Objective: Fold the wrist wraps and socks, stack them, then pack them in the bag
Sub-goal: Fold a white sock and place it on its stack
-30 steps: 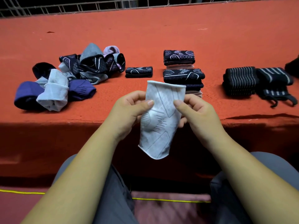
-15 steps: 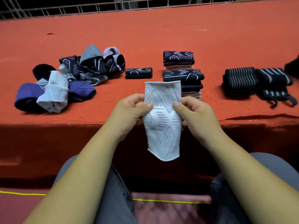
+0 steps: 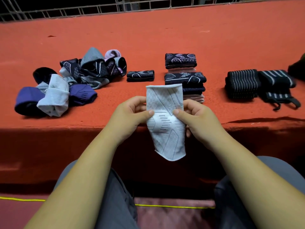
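The left hand (image 3: 130,116) and right hand (image 3: 196,120) pinched a pale patterned sock (image 3: 165,129), folded dark socks (image 3: 184,78) stacked just beyond their grip.

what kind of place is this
Probably a packing or sorting workstation, not a home: a long table draped in orange cloth, a metal grid fence behind it, and batches of folded socks and wrist wraps laid out.

- The orange-red table (image 3: 165,38) spans the whole view.
- Toward its left edge lies a loose heap of socks (image 3: 92,71) in dark, grey, blue and pink.
- Near the middle, one folded dark sock (image 3: 140,76) lies alone.
- Right of it, folded socks stand in a far stack (image 3: 180,61) and a near stack (image 3: 185,79).
- Toward the right edge, two striped wrist wraps (image 3: 241,83) lie side by side.
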### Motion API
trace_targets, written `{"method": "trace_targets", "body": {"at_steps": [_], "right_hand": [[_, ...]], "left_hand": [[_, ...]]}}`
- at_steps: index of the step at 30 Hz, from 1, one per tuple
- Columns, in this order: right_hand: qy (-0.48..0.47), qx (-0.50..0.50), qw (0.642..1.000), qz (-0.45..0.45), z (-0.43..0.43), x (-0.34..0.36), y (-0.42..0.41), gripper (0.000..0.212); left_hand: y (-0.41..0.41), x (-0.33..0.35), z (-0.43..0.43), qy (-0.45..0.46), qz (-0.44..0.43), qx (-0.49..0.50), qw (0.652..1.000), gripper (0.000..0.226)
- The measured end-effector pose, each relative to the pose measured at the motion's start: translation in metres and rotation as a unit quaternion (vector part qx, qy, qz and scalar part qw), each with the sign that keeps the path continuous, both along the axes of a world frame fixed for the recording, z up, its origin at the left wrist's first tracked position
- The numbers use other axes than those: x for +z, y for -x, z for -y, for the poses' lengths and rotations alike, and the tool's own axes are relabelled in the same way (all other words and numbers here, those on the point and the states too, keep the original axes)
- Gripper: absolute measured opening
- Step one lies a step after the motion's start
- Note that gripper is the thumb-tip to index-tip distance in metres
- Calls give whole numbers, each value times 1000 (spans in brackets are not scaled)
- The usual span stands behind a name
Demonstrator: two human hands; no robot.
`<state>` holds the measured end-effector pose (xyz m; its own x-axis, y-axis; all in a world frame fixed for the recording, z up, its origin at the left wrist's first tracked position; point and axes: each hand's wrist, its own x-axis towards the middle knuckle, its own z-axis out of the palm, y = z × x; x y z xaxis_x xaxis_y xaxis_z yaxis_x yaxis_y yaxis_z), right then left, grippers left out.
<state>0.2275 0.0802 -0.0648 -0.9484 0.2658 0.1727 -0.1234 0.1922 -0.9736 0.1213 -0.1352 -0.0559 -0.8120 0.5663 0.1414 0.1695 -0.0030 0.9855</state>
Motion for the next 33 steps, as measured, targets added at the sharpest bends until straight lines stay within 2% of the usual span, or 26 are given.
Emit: {"method": "trace_targets", "body": {"at_steps": [4,9,17,20,22,23,25,27,31,33], "right_hand": [[7,6,1000,2,-1,2,-1,21],[40,29,999,10,0,7,-2,42],[54,28,998,31,-6,11,-10,39],[94,45,994,24,-9,7,-6,41],[102,58,993,16,-10,5,-5,34],[86,60,994,11,-10,4,-6,26],[31,57,998,3,-10,2,-9,14],[-4,54,999,-9,-10,-2,-9,19],[10,58,998,-29,-6,-1,-6,44],[29,65,997,-20,-5,3,-6,45]], "left_hand": [[-1,0,1,-9,26,15,1000,26],[2,-3,0,-43,62,-14,997,26],[-1,0,-2,-43,110,-9,993,32],[-4,5,-6,-69,142,16,987,24],[-8,6,-8,-77,150,13,986,11],[-10,6,-9,-61,139,4,988,15],[-13,4,-7,3,91,-21,996,39],[-14,4,-7,35,58,-32,997,52],[-13,6,-8,-4,39,-22,999,57],[-11,8,-8,-58,63,-12,996,55]]}}
